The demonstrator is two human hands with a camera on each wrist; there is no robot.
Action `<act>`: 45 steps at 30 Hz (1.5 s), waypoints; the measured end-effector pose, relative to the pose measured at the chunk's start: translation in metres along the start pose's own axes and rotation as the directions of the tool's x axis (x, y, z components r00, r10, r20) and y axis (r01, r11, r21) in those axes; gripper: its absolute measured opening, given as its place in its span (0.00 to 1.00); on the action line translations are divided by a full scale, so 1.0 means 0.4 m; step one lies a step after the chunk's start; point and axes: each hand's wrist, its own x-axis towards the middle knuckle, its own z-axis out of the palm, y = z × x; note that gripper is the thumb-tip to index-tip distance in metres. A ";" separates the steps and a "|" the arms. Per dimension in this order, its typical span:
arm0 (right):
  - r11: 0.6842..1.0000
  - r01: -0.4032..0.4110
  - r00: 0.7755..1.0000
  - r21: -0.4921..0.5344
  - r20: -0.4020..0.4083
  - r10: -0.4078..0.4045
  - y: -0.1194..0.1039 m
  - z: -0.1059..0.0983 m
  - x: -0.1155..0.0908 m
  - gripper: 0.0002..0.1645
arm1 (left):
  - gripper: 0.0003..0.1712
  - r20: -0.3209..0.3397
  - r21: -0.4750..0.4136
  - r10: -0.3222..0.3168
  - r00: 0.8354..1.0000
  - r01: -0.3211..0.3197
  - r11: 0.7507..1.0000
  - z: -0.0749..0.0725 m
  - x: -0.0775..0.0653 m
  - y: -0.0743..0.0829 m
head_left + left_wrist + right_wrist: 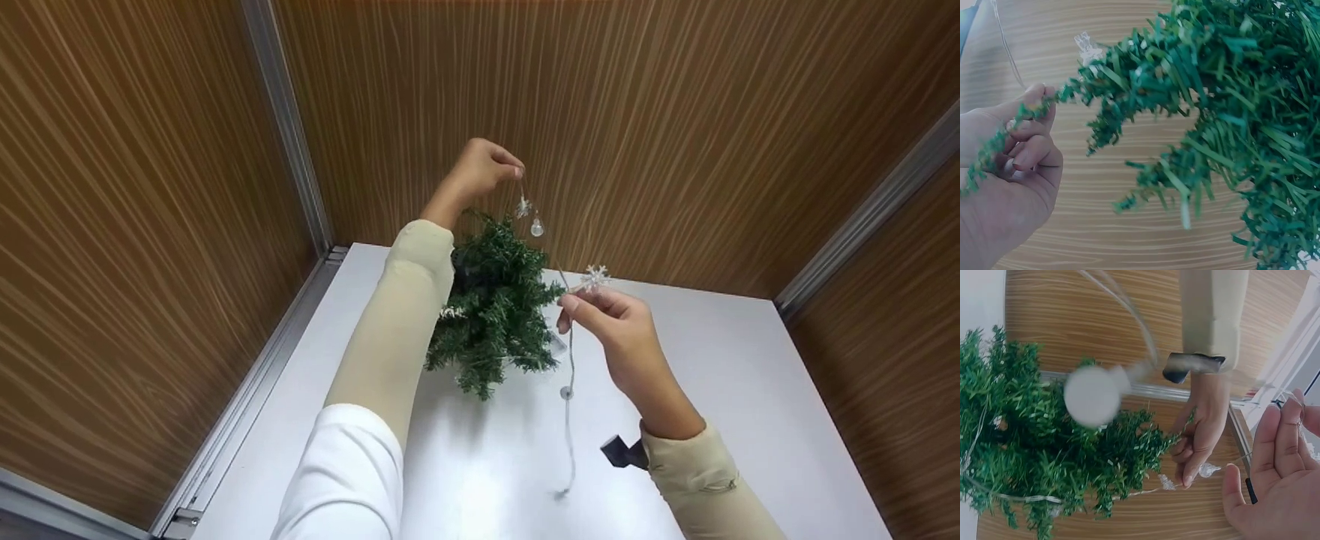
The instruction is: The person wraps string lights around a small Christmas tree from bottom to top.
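Observation:
A small green artificial Christmas tree [491, 315] stands on the white table. Above its top, my left hand [480, 166] pinches the thin wire of a light string between thumb and fingertips. A clear snowflake [523, 207] and a clear round bulb [537, 227] hang just below those fingers. To the right of the tree, my right hand [622, 322] pinches the same kind of wire, with a larger clear snowflake [596, 277] above the fingers. From there the string's tail [568, 442] dangles downward. In the right wrist view, a blurred round bulb [1092, 396] hangs close to the camera.
Wood-grain panels [600, 112] enclose the back and both sides of the white table [720, 337], with metal rails [292, 127] at the corners. Part of the light string [1044, 499] runs along the tree's branches. A black camera [616, 451] sits at my right wrist.

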 end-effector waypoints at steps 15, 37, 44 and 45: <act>0.990 0.142 0.987 -0.011 0.076 -0.141 -0.069 0.093 -0.012 0.09 | 0.14 -0.064 -0.194 -0.053 0.997 0.039 0.980 -0.002 0.004 -0.067; 0.975 0.206 0.962 -0.086 0.203 -0.185 -0.085 0.230 -0.015 0.10 | 0.13 -0.278 -0.500 -0.165 0.946 0.004 0.866 -0.025 0.000 -0.188; 0.970 0.220 0.952 -0.103 0.239 -0.190 -0.084 0.255 -0.019 0.10 | 0.17 -0.270 -0.588 -0.210 0.940 0.011 0.809 -0.042 -0.026 -0.218; 0.969 0.226 0.950 -0.104 0.244 -0.195 -0.084 0.259 -0.020 0.10 | 0.17 -0.271 -0.600 -0.211 0.939 0.007 0.800 -0.045 -0.030 -0.221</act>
